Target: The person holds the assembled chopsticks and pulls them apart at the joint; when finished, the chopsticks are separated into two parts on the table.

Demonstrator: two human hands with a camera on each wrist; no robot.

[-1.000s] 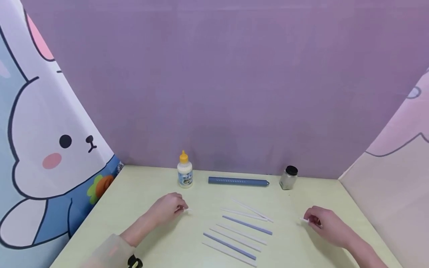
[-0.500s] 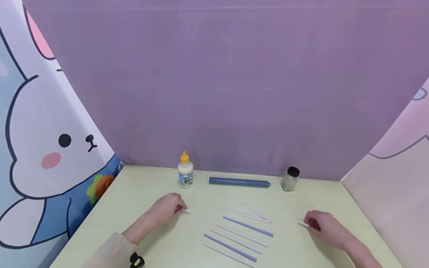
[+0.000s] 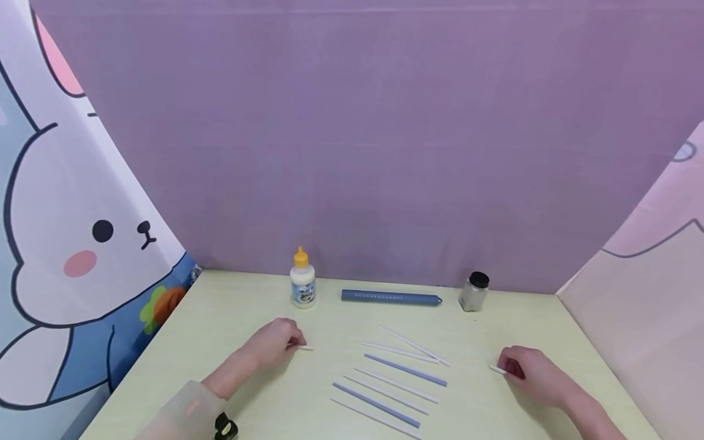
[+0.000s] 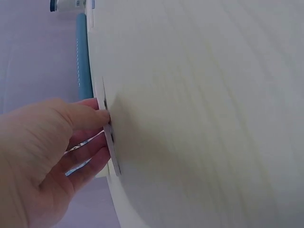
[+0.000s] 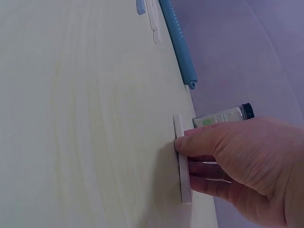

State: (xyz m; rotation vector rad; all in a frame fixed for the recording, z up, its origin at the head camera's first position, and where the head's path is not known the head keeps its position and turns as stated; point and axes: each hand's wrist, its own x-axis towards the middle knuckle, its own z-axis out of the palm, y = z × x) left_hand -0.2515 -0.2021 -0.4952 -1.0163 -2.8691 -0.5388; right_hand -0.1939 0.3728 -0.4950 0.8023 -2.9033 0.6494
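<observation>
My left hand point(image 3: 271, 344), at the left of the table, pinches a thin white stick point(image 4: 115, 157) between thumb and fingers, low over the tabletop. In the head view only its tip shows past my fingertips. On the right side my right hand point(image 3: 535, 374) pinches a similar flat white stick point(image 5: 185, 183) near its middle, also close over the table. Between the two hands lie several slim sticks: white ones point(image 3: 396, 385) and two blue-violet ones point(image 3: 406, 370), roughly parallel, slanting down to the right. Two white sticks at the back converge at their right ends.
Along the back stand a white glue bottle point(image 3: 304, 287) with a yellow cap and a small clear jar point(image 3: 473, 294) with a black lid. A blue tube point(image 3: 390, 297) lies between them. Purple cloth point(image 3: 385, 146) hangs behind the pale table point(image 3: 231, 299).
My right hand has come slightly nearer and lower with its stick. My left hand has barely moved, its stick's tip dipping a little. The loose sticks lie as before.
</observation>
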